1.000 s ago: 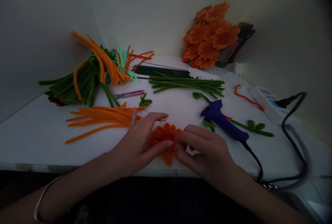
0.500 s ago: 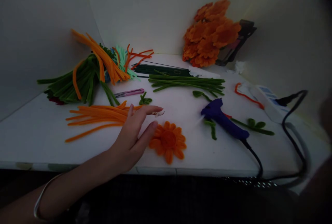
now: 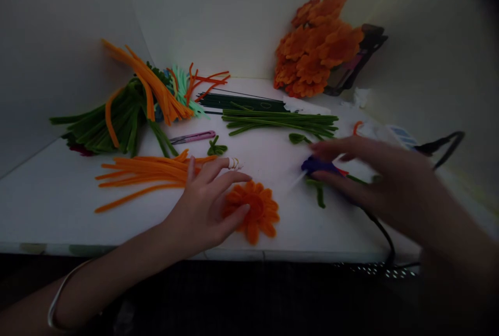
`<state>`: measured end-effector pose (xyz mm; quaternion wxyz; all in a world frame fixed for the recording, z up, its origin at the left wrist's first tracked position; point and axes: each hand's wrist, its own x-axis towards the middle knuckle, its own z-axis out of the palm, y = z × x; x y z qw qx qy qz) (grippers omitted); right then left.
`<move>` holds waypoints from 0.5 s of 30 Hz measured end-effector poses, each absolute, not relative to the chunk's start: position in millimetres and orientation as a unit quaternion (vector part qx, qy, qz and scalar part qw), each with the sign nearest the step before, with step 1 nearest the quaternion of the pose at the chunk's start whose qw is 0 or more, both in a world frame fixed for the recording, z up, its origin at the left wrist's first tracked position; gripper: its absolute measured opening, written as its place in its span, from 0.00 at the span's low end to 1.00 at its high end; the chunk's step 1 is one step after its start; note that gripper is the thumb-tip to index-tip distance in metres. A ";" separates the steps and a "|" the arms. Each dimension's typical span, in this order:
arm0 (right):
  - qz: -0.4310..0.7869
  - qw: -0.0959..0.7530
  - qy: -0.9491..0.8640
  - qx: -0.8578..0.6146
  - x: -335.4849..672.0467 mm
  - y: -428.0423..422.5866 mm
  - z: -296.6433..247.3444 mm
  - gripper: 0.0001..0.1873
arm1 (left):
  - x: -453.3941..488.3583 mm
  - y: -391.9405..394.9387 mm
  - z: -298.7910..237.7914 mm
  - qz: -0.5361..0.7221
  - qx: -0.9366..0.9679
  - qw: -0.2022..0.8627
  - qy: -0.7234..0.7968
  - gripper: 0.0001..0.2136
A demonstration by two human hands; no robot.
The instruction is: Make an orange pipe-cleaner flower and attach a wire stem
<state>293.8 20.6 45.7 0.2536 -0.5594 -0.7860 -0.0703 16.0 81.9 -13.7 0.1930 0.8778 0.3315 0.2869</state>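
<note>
The orange pipe-cleaner flower (image 3: 254, 210) lies flat near the desk (image 3: 58, 206) front edge, my left hand (image 3: 206, 206) now resting on its left side, fingers loosely spread. My right hand (image 3: 374, 175) has swung back in, its grip wide, blurred over the purple glue gun (image 3: 325, 166). I see no containers; orange stems (image 3: 148, 172) lie loose.

An orange pipe-cleaner flower (image 3: 255, 210) lies flat near the table's front edge, looped petals ringing a coiled centre, its left side under fingertips. Just right of it, a dark blue glue gun (image 3: 323, 166) lies on its side, nozzle pointing left.
</note>
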 end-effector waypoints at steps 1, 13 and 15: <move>-0.006 0.250 -0.821 -0.514 276.7 23.4 40.7 0.07 | 16.2 81.7 -13.7 0.280 0.881 0.190 0.332 0.12; 0.125 0.158 -0.857 -0.475 229.5 34.9 12.2 0.06 | 15.9 80.7 -14.0 0.256 0.886 0.194 0.335 0.08; 0.081 0.151 -0.859 -0.483 228.0 36.6 15.0 0.07 | 15.5 80.5 -13.6 0.251 0.887 0.198 0.334 0.07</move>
